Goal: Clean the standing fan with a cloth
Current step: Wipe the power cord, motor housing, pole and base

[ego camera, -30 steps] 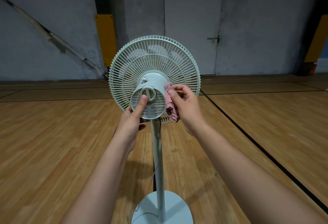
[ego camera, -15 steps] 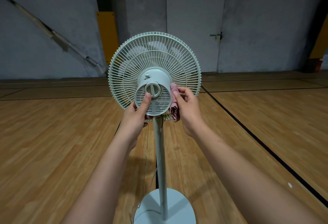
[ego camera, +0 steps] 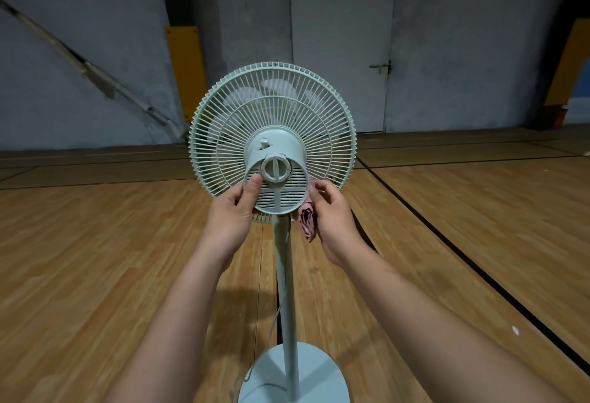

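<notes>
The standing fan [ego camera: 223, 134] stands upright on the wood floor [ego camera: 95, 243], with the left hand [ego camera: 234, 214] gripping its motor housing [ego camera: 281, 201] at 8 o'clock, thumb on the vents, and the right hand [ego camera: 333, 216] pinching the pink cloth [ego camera: 307, 222], which has slid down from 3 to 4 o'clock of the housing.

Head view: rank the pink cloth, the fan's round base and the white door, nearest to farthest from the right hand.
1. pink cloth: held in the right hand, beside the motor housing.
2. fan's round base: on the floor below.
3. white door: in the far wall.
</notes>
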Demonstrator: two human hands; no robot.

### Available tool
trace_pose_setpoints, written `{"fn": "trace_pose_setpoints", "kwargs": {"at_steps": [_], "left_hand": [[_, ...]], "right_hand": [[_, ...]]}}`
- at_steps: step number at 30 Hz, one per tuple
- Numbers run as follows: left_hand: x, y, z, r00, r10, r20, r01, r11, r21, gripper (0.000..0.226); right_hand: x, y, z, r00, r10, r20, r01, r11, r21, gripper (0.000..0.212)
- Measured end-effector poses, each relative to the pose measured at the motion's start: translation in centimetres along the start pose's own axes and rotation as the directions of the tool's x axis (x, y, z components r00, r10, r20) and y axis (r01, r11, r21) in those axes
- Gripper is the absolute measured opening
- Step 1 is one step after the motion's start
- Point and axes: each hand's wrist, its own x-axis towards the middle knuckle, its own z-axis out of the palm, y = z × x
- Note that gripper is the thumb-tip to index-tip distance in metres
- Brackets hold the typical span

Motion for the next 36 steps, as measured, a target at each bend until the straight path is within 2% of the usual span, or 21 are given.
{"fn": "trace_pose_setpoints", "kwargs": {"at_steps": [6,10,13,19,23,26,28,30,33,36], "left_hand": [[0.5,-0.4,-0.3,1.0,0.008,0.009,-0.008,1.0,-0.023,0.068],[0.6,-1.0,-0.3,0.999,0.037,0.039,-0.037,0.999,0.005,0.041],[0.7,-1.5,-0.3,0.996,0.08,0.047,-0.08,0.997,0.006,0.027],[0.5,-1.5,-0.1,0.996,0.081,0.024,-0.081,0.997,0.006,0.024],[0.5,-1.2,-0.2,0.996,0.075,0.048,-0.075,0.997,0.008,0.023],[0.6,-1.2,-0.5,0.996,0.077,0.054,-0.078,0.997,0.015,0.021],[0.5,-1.3,-0.6,0.995,0.078,0.056,-0.079,0.997,0.012,0.021],[0.4,-1.4,-0.6,0.995,0.077,0.068,-0.078,0.997,0.012,0.022],[0.1,-1.7,-0.8,0.993,0.061,0.099,-0.064,0.998,0.028,0.03],[-0.5,-2.2,-1.0,0.992,-0.042,0.115,0.032,0.996,0.088,0.056]], "right_hand": [[3.2,-0.1,1.3,0.991,0.124,-0.054,-0.116,0.984,0.136,0.024],[3.5,-0.4,2.1,0.988,0.145,-0.043,-0.134,0.971,0.196,0.025],[2.4,-0.5,1.8,0.991,0.131,0.018,-0.132,0.973,0.191,0.025],[-1.1,-1.0,0.2,0.988,0.114,0.099,-0.13,0.976,0.172,0.026],[-2.6,-1.1,-0.5,0.981,0.147,0.123,-0.157,0.984,0.078,0.031],[-3.1,-0.9,-1.3,0.974,0.14,0.178,-0.172,0.969,0.179,0.029],[-3.6,-0.8,-2.1,0.964,0.155,0.218,-0.206,0.949,0.238,0.036],[-4.0,-0.5,-2.9,0.946,0.154,0.284,-0.246,0.914,0.324,0.041],[-4.8,-0.1,-3.8,0.931,0.196,0.308,-0.301,0.889,0.345,0.042],[-5.2,0.6,-4.2,0.923,0.263,0.28,-0.346,0.886,0.309,0.041]]}}
